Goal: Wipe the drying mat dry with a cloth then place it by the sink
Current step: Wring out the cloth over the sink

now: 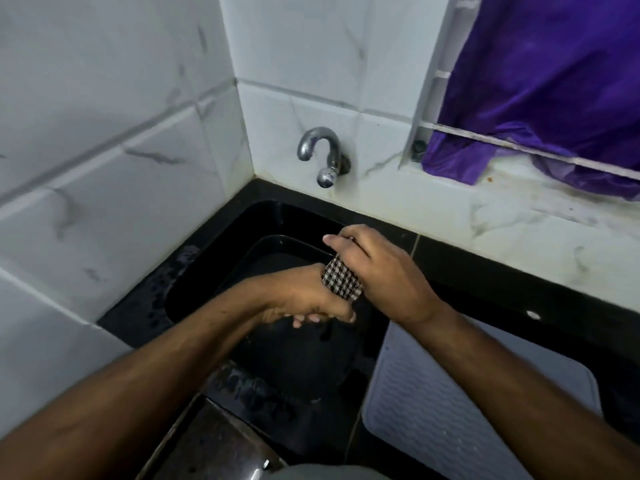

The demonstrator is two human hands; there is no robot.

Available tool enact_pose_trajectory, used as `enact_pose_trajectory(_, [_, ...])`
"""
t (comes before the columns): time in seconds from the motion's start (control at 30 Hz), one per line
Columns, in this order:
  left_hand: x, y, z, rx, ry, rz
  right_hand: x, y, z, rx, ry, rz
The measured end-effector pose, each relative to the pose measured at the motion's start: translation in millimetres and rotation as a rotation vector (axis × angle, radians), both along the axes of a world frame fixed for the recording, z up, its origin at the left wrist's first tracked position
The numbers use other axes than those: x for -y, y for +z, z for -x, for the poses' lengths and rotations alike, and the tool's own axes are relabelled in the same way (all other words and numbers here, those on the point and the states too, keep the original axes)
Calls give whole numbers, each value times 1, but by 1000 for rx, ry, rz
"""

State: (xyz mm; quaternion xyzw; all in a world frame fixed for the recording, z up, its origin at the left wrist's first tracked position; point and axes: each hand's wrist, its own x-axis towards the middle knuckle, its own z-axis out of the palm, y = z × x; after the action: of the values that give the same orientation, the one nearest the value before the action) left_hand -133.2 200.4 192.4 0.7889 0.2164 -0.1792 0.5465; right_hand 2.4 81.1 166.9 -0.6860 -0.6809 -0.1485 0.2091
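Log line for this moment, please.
hands: both wringing checked cloth over black sink | drying mat: flat on counter right of sink, untouched | tap: no water visible

Home kitchen, black sink [221, 258], tap [320, 152], tiled walls [104, 133]

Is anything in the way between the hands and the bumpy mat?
Nothing visible blocks it. Both hands, left and right, grip the checked cloth over the sink; the drying mat lies beside it under the right forearm.
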Motion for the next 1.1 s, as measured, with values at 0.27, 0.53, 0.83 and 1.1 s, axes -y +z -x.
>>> enact_pose_trajectory(0.27, [-43,-10,-25,-57,49,-1346,-82,1,9,181,-361,387])
enact_pose_trajectory(0.53, [-76,-1,-21,73,-380,-1629,-105,-14,12,-776,-362,500])
enact_pose_trajectory(0.83, [-85,1,-21,-2,-354,-1617,-99,-24,4,-920,-190,485])
enact_pose_trajectory(1.1, [-85,15,-6,-39,107,-337,-52,-38,13,-89,18,-110])
